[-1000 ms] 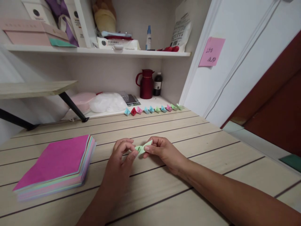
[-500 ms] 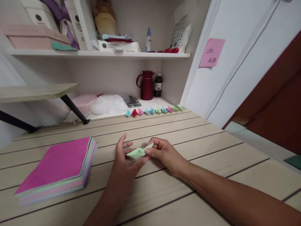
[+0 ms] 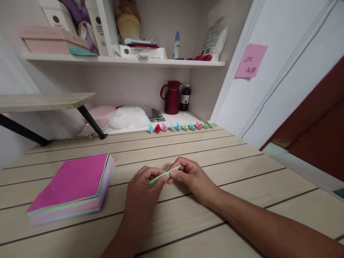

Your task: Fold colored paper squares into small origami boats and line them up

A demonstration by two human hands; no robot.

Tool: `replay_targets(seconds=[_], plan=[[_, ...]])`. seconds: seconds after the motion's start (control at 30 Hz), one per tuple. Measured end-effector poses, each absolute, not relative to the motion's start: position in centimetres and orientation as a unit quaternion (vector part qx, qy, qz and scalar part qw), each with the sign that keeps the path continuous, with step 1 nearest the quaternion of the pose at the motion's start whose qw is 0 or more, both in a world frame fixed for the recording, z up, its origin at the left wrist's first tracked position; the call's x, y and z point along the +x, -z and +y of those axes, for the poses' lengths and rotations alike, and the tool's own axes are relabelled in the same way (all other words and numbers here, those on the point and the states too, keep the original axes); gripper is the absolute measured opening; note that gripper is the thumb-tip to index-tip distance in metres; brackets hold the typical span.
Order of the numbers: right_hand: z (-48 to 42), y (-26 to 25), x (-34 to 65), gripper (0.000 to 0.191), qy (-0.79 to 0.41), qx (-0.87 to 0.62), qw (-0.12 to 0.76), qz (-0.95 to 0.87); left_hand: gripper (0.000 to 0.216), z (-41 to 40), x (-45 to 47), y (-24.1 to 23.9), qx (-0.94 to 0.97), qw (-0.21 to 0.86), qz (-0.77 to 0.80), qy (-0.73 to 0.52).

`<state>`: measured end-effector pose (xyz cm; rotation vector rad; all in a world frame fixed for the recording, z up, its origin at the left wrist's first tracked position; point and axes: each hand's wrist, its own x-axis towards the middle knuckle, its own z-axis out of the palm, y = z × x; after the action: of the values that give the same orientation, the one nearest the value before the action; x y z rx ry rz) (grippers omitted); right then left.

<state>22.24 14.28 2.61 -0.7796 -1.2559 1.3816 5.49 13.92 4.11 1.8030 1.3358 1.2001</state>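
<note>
Between fingers (image 3: 174, 174), green paper (image 3: 166, 173) sits partly hidden.

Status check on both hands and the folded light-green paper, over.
Left hand, right hand: both pinching folded light-green paper. Paper slim, tips pointing outward. No obstruction seen at paper; magenta-topped square paper stack sits left.

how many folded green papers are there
4: the held piece between left hand and right hand, plus the sixth piece, ninth piece and tenth piece from left in the back row.
</note>
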Motion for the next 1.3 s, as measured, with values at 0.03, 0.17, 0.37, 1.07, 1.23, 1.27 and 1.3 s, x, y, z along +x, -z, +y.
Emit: replay_targets(seconds=[0.03, 0.17, 0.37, 1.07, 1.23, 1.27, 1.3], plan=[[14.3, -2.6, 22.2, 0.022, -0.585, -0.324, 0.533, -0.519, 0.013, 13.9, 5.4, -4.2, 0.672, 0.309, 0.505, -0.445], [14.4, -2.7, 22.1, 0.025, -0.602, -0.336, 0.532, -0.491, 0.02, 13.8, 5.3, -4.6, 0.639, 0.365, 0.518, -0.437], [14.7, -2.5, 22.3, 0.032, -0.594, -0.384, 0.518, -0.481, 0.021, 14.0, 5.5, -4.3, 0.611, 0.378, 0.541, -0.437], [14.8, -3.6, 23.1, 0.049, -0.527, -0.386, 0.535, -0.536, 0.024, 13.7, 6.1, -3.9, 0.492, 0.596, 0.438, -0.459], [14.8, -3.1, 22.9, 0.046, -0.524, -0.364, 0.541, -0.547, 0.023, 13.7, 6.8, -3.9, 0.46, 0.633, 0.367, -0.504], [14.7, -3.2, 22.8, 0.045, -0.516, -0.359, 0.541, -0.559, 0.024, 13.7, 7.0, -3.7, 0.46, 0.629, 0.367, -0.508], [14.6, -3.3, 22.8, 0.045, -0.507, -0.354, 0.542, -0.569, 0.027, 13.8, 7.2, -3.4, 0.463, 0.623, 0.368, -0.512]])
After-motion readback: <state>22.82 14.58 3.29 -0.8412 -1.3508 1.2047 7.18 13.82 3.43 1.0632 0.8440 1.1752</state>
